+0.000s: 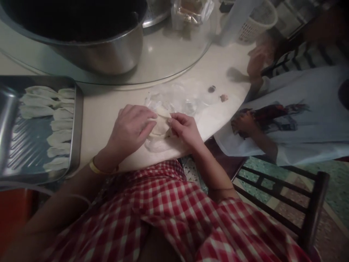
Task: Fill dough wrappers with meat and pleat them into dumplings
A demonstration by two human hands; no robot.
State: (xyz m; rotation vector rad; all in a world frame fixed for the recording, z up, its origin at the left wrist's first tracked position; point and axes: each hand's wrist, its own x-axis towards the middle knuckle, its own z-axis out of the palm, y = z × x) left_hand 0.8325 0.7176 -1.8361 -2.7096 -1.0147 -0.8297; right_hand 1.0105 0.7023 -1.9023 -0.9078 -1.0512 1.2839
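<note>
A pale dumpling wrapper (161, 125) lies on the round white table (103, 109) near its front edge. My left hand (131, 129) rests over its left side, fingers curled and pressing on the dough. My right hand (184, 130) pinches the wrapper's right edge with closed fingers. More flat wrappers (159, 145) sit just beneath the hands. A crumpled sheet of clear plastic (180, 98) lies just beyond the dough.
A metal tray (76, 120) at the left holds several folded dumplings (58, 138). A large steel pot (103, 51) stands on a glass turntable (169, 54). Another person in a white shirt (300, 116) sits at the right. A dark wooden chair (311, 203) is below them.
</note>
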